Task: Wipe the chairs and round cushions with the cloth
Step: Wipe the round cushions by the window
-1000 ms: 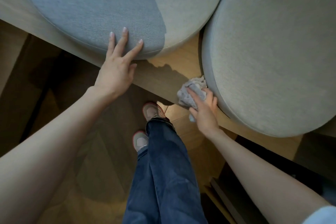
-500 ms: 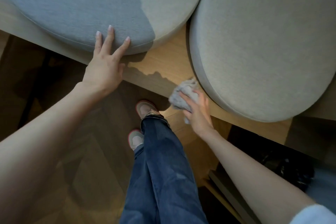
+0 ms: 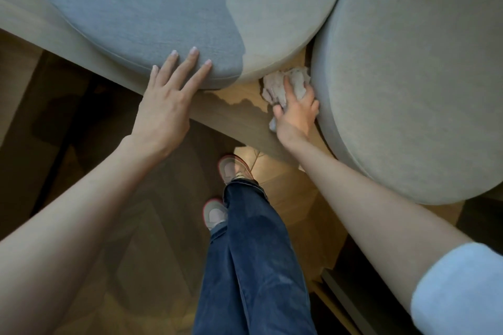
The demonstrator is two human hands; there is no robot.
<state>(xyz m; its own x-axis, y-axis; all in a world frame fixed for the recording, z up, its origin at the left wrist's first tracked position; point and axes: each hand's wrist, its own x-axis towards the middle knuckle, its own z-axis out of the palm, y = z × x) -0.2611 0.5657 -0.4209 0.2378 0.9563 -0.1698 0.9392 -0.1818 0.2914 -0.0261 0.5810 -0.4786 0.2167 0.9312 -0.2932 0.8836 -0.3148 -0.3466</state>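
One cloth (image 3: 284, 84), gripped by right hand (image 3: 296, 117), lies beside right cushion (image 3: 408, 76); left hand (image 3: 163, 109) rests flat on second cushion (image 3: 163, 8).

A: Anything cut off?
B: The left cushion (image 3: 130, 13) runs past the top edge; the right cushion (image 3: 413, 76) past the top and right.
A: And the cloth (image 3: 296, 83)?
B: Partly hidden beneath the right hand (image 3: 296, 117); the 2 cushions cover most of the bench (image 3: 231, 114).

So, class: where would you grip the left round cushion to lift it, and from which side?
Probably the left cushion by its near rim, from the front: that thick edge nears the front of the chair seat, where the left hand rests.
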